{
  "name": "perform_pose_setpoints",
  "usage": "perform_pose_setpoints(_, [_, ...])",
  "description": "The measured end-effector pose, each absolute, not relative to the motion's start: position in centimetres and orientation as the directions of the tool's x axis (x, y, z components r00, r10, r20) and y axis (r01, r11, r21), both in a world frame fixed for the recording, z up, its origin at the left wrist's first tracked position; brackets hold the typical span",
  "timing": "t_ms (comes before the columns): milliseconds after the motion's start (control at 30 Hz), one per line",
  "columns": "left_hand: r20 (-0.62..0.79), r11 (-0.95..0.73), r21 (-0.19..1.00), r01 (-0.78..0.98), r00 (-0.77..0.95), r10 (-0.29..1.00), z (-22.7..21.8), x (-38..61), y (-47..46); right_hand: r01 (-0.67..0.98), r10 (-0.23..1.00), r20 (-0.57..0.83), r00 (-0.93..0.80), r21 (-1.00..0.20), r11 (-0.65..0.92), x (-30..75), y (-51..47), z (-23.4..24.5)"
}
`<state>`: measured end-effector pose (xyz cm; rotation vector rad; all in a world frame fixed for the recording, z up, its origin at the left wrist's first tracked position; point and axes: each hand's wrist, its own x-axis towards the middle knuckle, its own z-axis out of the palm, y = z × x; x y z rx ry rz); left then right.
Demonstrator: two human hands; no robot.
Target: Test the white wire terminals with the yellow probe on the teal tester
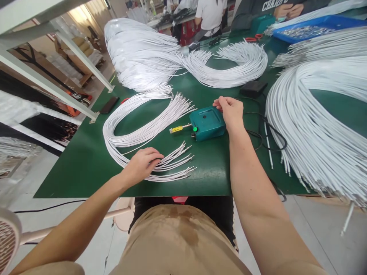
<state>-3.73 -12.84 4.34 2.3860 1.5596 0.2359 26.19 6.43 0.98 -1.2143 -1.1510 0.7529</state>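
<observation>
My left hand (pixel 142 164) rests near the front of the green table (pixel 86 164), its fingers curled round several loose white cables (pixel 177 162). Their metal-tipped ends point right. Behind that hand, a bundle of white cables (pixel 114 126) curves in a U, its ends fanned toward the middle. A teal box-shaped machine (pixel 208 122) has a green button and a rod with a yellow tip (pixel 176 130) sticking out to the left. My right hand (pixel 231 110) is at the machine's far right corner, fingers bent and closed together; whatever they might hold is hidden.
A large heap of white cables (pixel 315 126) covers the right side. More bundles (pixel 235 68) and a bagged pile (pixel 140 53) lie at the back. A blue tray (pixel 341 23) holds small metal parts. Near the machine are a black box (pixel 254 88) and a black cord (pixel 275 131).
</observation>
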Motion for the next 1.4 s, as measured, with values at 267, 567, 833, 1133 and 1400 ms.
perform_pose_setpoints(267, [-0.191, -0.258, 0.251, 0.933, 0.309, 0.932, 2.6, -0.5, -9.9, 0.173, 0.916, 0.296, 0.269, -0.951, 0.257, 26.5, 6.8, 0.5])
perform_pose_setpoints(567, [-0.394, 0.043, 0.605, 0.795, 0.252, 0.884, 4.7, -1.4, -10.0, 0.193, 0.913, 0.316, 0.260, -0.943, 0.271, 26.5, 6.8, 0.2])
perform_pose_setpoints(833, [-0.209, -0.161, 0.438, 0.884, 0.275, 0.938, 3.0, 0.4, -9.0, 0.192, 0.910, 0.320, 0.263, -0.942, 0.275, 26.4, 6.8, 0.2])
perform_pose_setpoints(1133, [-0.127, -0.333, 0.350, 0.876, 0.396, 0.909, 2.1, 2.4, -7.1, 0.302, 0.899, 0.359, 0.251, -0.911, 0.280, 26.8, 6.7, 0.4])
perform_pose_setpoints(1400, [-0.174, 0.033, 0.886, 0.463, 0.263, 0.949, 4.0, -0.9, -7.6, 0.235, 0.788, 0.609, -0.096, -0.755, 0.612, 20.8, 0.5, 6.3])
